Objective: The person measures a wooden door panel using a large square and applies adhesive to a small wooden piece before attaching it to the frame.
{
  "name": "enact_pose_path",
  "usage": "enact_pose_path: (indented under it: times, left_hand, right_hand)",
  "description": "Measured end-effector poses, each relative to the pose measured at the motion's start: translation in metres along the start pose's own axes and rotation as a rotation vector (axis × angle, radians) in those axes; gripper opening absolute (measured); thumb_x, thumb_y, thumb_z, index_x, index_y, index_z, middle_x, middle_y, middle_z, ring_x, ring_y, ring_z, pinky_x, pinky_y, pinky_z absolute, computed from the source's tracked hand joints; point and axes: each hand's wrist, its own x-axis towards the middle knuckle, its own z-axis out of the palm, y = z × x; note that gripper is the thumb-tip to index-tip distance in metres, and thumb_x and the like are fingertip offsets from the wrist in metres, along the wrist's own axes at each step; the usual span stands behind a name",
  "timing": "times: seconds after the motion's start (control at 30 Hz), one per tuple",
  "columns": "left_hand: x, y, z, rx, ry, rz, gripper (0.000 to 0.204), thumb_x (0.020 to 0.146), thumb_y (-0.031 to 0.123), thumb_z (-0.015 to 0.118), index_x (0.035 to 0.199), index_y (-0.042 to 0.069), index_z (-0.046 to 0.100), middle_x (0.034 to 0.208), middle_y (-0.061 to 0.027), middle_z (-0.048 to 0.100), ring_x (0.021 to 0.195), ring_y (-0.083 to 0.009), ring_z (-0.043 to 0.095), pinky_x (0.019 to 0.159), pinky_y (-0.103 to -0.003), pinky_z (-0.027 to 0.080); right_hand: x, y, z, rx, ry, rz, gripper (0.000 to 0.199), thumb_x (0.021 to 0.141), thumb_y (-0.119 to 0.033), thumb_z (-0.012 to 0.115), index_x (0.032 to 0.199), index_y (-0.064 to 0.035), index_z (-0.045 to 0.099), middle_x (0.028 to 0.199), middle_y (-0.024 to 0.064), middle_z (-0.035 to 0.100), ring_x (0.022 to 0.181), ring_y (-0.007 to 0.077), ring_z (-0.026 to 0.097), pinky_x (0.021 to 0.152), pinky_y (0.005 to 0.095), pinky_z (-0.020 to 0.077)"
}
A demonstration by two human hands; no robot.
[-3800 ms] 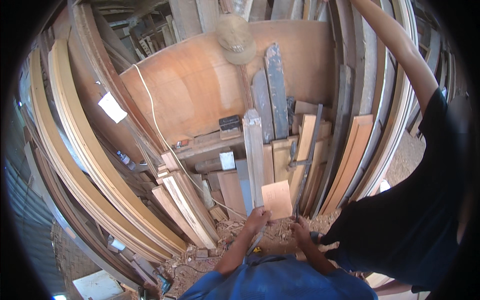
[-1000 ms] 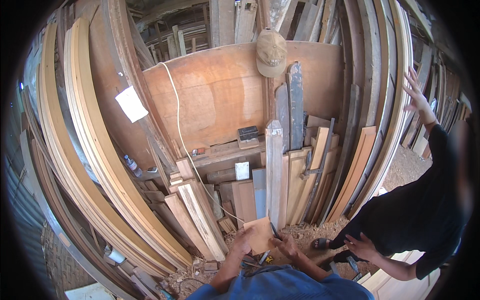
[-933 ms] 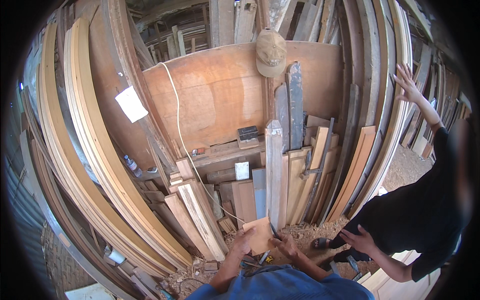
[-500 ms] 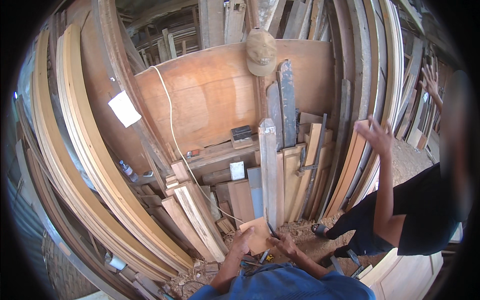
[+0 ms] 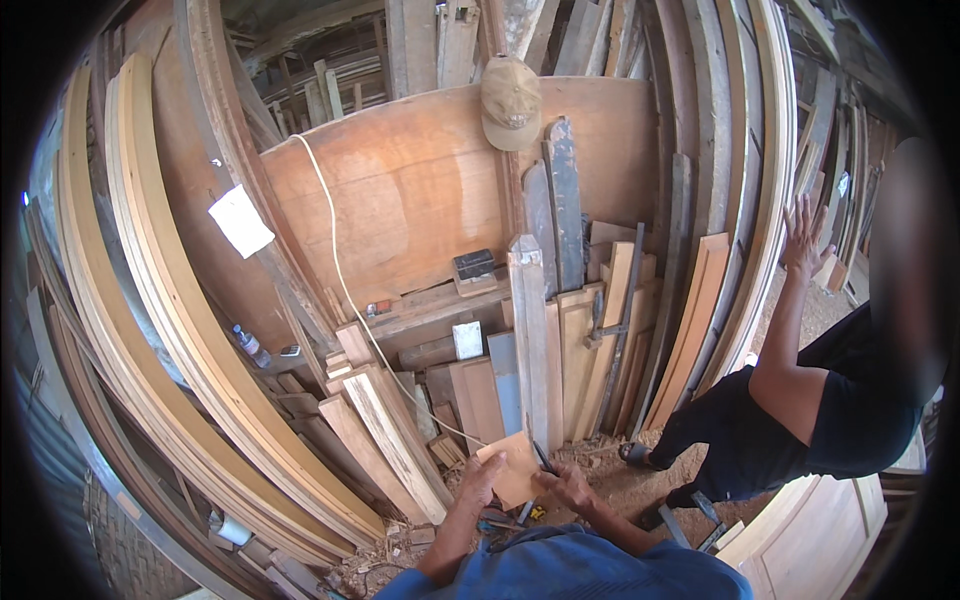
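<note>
A large reddish-brown plywood sheet [image 5: 420, 200] leans upright at the back, with a tan cloth cap [image 5: 510, 100] hanging at its top edge and a thin white cord [image 5: 335, 260] trailing down its face. A white paper sheet [image 5: 241, 220] is stuck on a dark slanted beam to the left. Long pale curved wooden planks [image 5: 170, 320] lean along the left side. Short offcut boards [image 5: 385, 440] stand against the wall near a small dark box [image 5: 473, 268]. A clear plastic bottle [image 5: 251, 345] sits among them. At the right, another person in black clothes [image 5: 800, 420] raises one hand [image 5: 803, 232] to tall boards.
</note>
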Motion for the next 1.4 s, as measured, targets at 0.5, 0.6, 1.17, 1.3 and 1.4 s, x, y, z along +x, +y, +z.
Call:
enact_pose_path:
  times: [0.5, 0.6, 1.17, 1.3, 1.4]
  left_hand:
    - [-0.006, -0.008, -0.007, -0.054, 0.036, -0.01, 0.028, 0.097, 0.014, 0.061, 0.122, 0.0, 0.061, 0.112, -0.0104, 0.068, 0.1, -0.0207, 0.068, 0.09, -0.037, 0.056]
    - [-0.006, -0.01, -0.013, -0.034, 0.025, 0.003, 0.028, 0.097, 0.013, 0.061, 0.122, 0.0, 0.06, 0.112, -0.0106, 0.068, 0.1, -0.0206, 0.068, 0.089, -0.037, 0.056]
    - [-0.016, -0.001, 0.002, -0.039, 0.057, 0.009, 0.027, 0.096, 0.01, 0.062, 0.121, 0.001, 0.061, 0.111, -0.0095, 0.068, 0.098, -0.0198, 0.067, 0.088, -0.036, 0.056]
    - [-0.014, -0.003, -0.001, -0.044, 0.063, 0.032, 0.027, 0.096, 0.01, 0.062, 0.121, 0.001, 0.062, 0.11, -0.0098, 0.069, 0.099, -0.0197, 0.067, 0.088, -0.036, 0.056]
    - [-0.011, -0.005, -0.002, -0.064, 0.055, 0.016, 0.027, 0.096, 0.012, 0.061, 0.12, 0.0, 0.062, 0.11, -0.0101, 0.069, 0.099, -0.0205, 0.068, 0.087, -0.037, 0.057]
  right_hand:
    - [-0.002, 0.006, 0.007, 0.037, 0.01, 0.04, 0.031, 0.093, -0.017, 0.063, 0.114, 0.0038, 0.068, 0.096, 0.0038, 0.069, 0.087, 0.0109, 0.061, 0.077, 0.0291, 0.0495]
    - [-0.011, -0.011, 0.009, 0.105, -0.016, 0.028, 0.031, 0.093, -0.017, 0.062, 0.114, 0.0043, 0.068, 0.096, 0.0038, 0.069, 0.087, 0.011, 0.061, 0.077, 0.0293, 0.0498]
    - [0.003, 0.026, 0.008, 0.058, -0.009, -0.038, 0.028, 0.091, -0.02, 0.064, 0.105, 0.004, 0.07, 0.087, 0.0024, 0.067, 0.081, 0.0099, 0.059, 0.072, 0.0303, 0.0483]
    - [0.002, 0.018, 0.009, 0.064, -0.009, -0.039, 0.028, 0.091, -0.02, 0.064, 0.103, 0.004, 0.07, 0.085, 0.0023, 0.066, 0.079, 0.0097, 0.058, 0.07, 0.0303, 0.048]
    - [0.001, 0.014, 0.009, 0.035, -0.001, -0.024, 0.028, 0.091, -0.02, 0.064, 0.103, 0.0038, 0.07, 0.086, 0.0023, 0.067, 0.079, 0.0095, 0.058, 0.07, 0.0298, 0.048]
